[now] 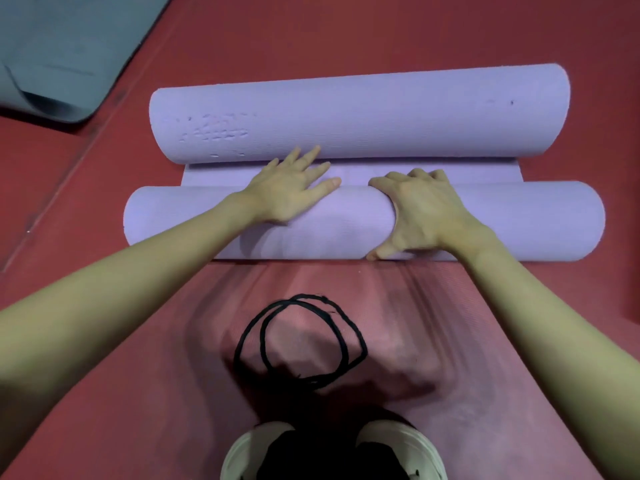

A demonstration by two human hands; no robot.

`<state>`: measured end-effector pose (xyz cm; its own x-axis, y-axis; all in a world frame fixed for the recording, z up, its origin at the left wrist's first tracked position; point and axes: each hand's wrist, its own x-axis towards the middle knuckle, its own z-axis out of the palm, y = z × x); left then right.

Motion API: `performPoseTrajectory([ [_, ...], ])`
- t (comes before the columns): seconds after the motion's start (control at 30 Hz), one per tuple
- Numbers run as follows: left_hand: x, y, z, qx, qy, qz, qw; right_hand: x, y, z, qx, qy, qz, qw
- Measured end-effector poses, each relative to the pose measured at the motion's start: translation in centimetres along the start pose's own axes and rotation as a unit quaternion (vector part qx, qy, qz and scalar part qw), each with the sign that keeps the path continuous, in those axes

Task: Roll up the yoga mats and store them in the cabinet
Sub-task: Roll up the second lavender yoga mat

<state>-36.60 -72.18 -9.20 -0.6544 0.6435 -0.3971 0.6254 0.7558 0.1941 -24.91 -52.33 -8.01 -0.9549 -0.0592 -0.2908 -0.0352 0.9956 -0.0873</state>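
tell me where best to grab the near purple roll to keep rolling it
Probably at its middle span, from the near side over the top, as both hands do now: left hand pressing flat, right hand wrapped round the near roll. It lies crosswise, ends far apart.

Red padded flooring fills the whole view, matte and finely textured; a seam cuts diagonally across the left side, splitting it into 2 panels; near the bottom the surface ripples into soft creases; the light looks dim and even, perhaps from overhead; shadows pool low at centre.
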Motion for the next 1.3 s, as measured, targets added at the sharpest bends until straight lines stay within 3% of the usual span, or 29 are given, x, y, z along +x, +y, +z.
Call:
performPoseTrajectory([
  [0.3, -9.4, 2.4, 3.5, -0.024, -0.011, 0.031, 0.999, -6.2, -2.1, 1.5, 0.072, -0.085, -0.025, 0.994],
  [0.43, -10.2, 3.6, 4.8, -0.017, 0.005, 0.002, 1.000, -6.2, -2.0, 1.6, 0.103, -0.119, -0.026, 0.987],
  [0.67, -7.7, 3.1, 5.2, 0.014, 0.082, -0.020, 0.996, -7.1, -1.5, 2.3, 0.129, -0.029, -0.032, 0.991],
  [0.87, -4.6, 2.2, 3.9, 0.016, 0.084, -0.044, 0.995, -7.1, -2.9, 2.5, 0.092, 0.007, 0.017, 0.996],
  [1.03, -3.1, 1.7, 3.0, 0.027, 0.080, -0.055, 0.995, -4.9, -3.6, 3.7, 0.065, 0.098, 0.077, 0.990],
  [1.3, -3.8, 1.6, 2.5, 0.012, 0.069, -0.083, 0.994, -0.2, -1.4, 1.8, 0.106, 0.038, 0.089, 0.990],
])
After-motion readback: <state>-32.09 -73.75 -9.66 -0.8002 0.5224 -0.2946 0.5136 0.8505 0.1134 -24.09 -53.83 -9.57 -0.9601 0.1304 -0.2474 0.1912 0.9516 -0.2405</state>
